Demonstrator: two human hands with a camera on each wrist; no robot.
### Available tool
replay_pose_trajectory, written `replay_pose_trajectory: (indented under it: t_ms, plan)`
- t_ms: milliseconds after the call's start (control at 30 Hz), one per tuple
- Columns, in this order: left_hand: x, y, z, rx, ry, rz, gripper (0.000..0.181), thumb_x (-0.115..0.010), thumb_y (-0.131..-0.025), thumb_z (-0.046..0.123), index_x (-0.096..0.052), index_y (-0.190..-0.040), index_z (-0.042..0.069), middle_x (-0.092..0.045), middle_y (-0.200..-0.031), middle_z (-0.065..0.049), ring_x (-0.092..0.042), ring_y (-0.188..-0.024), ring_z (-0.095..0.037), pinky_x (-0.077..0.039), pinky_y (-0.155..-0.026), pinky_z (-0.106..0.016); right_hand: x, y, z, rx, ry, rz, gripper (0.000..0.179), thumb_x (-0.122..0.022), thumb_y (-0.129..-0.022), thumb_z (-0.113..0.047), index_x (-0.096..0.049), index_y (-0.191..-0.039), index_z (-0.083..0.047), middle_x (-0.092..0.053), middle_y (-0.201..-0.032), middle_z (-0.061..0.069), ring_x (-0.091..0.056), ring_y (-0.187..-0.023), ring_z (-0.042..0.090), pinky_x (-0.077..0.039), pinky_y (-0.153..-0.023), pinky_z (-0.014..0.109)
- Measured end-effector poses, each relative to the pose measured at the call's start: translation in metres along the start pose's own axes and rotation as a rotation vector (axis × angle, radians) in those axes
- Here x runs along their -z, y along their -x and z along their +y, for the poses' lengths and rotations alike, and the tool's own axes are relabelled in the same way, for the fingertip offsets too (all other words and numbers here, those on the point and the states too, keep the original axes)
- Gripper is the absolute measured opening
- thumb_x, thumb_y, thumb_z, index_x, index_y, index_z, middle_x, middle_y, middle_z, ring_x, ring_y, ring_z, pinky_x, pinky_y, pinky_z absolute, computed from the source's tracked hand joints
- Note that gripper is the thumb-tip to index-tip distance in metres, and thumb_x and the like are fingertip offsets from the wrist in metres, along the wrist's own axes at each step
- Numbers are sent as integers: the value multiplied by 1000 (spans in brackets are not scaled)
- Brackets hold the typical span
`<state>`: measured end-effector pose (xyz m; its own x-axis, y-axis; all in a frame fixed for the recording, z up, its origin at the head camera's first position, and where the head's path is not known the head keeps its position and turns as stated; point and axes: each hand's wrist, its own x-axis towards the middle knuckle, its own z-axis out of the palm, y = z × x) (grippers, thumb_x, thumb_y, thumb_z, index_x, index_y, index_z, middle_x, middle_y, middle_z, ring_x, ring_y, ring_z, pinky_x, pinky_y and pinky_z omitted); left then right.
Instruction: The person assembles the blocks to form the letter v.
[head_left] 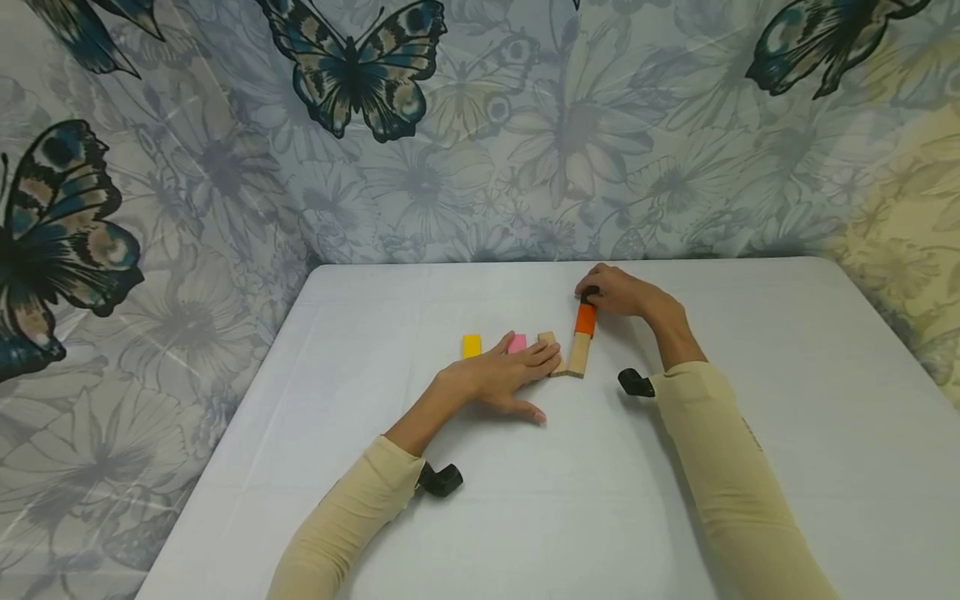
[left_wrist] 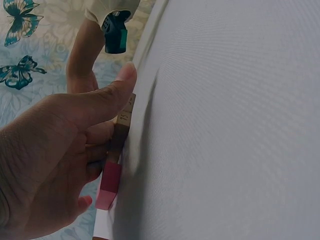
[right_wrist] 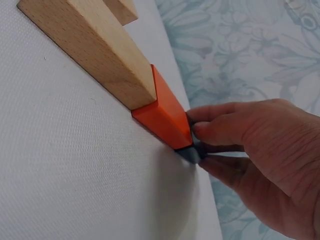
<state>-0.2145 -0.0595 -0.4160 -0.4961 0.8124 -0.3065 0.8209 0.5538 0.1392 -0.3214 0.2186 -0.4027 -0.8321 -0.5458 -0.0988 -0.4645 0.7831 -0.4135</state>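
The right hand (head_left: 621,293) pinches the black block (right_wrist: 189,154) between thumb and fingers at the far end of a short row lying on the desk (head_left: 570,500). Taking twelve as straight away from the person in the head view, that block sits at about nine o'clock from the middle of the right hand. The orange block (head_left: 586,319) touches it, between six and seven o'clock from it, and the wood block (head_left: 578,357) follows end to end in the same direction; neither of these two is gripped.

The blocks look light and stiff, probably wooden, with little risk of breaking. The smooth coloured faces may slide a little, so a pinch across the two long sides seems the surest hold, with gentle pressure to avoid knocking the row askew.

The left hand (head_left: 498,379) has its fingers straight and spread, gripping nothing, and they partly cover a second wood block (head_left: 547,337) at between one and two o'clock; contact is hard to tell. The pink block (head_left: 517,343) shows at one o'clock, the yellow block (head_left: 471,345) between ten and eleven.
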Motion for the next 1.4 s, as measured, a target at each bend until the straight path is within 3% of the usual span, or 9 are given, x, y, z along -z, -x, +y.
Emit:
replay_pose_trajectory:
  t_ms: [900,1133,1400]
  plan:
    - [2,0,0,3,-17,-8,101,-54,-97,72,-10,-169,18,1,-179,1,0,-167,-16,0,-134,-61,-1,-2,2,-35,-4,1,31,-54,-103,-2,-68,-130,7,-57,-128,32,-56,-115,41,-50,-99,56]
    - [2,0,-1,-5,-11,-6,101,-55,-97,71,-11,-169,17,0,-179,0,-1,-167,-17,-1,-133,-62,1,0,2,-66,6,-24,40,-54,-104,-5,-58,-143,3,-49,-141,36,-53,-128,50,-45,-109,64]
    - [0,-1,-2,-5,-13,-6,101,-54,-97,72,-10,-169,17,1,-179,1,-1,-167,-16,-1,-133,-62,13,12,-8,5,73,-7,44,-56,-106,-7,-50,-149,4,-42,-153,36,-42,-142,55,-38,-116,70]
